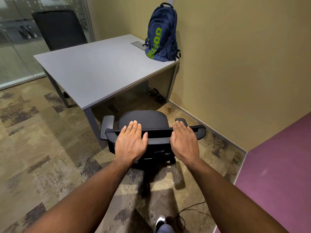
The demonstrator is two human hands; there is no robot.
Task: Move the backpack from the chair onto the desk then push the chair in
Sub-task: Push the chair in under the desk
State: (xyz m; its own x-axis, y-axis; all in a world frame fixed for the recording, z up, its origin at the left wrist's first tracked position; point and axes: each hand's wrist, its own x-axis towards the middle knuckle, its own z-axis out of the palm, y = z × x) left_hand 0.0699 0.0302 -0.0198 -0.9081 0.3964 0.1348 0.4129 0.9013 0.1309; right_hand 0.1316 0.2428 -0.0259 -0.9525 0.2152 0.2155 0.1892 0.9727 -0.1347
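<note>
I see both bare hands laid on the top edge of a black office chair's (144,121) backrest. The left hand (130,142) lies flat, its fingers (134,127) straight and close together, reaching over the top rail, with the thumb spread off to the side. The right hand (184,142) mirrors it near the other end of the rail, fingers extended and held together, tips close to the right armrest. Neither hand curls around anything; the palms seem to press on the rail, though I cannot tell how firmly they touch it.

The chair faces the grey bench (94,73), its seat just short of the near edge and close to the near front leg, not under the top. The seat is bare.

The backpack (162,33) stands upright on the bench's far right corner, leaning against the tan wall (235,64). It is navy blue with bright green lettering running down the front, zipped shut, its carry loop on top and a strap hanging at the right side. Just beside its left base a grey cable hatch (138,44) is set flush into the benchtop.

A second dark chair (58,29) stands behind the bench by a glass partition (15,47). A thin black cable (190,209) lies on the patterned carpet near my shoe (160,221).
</note>
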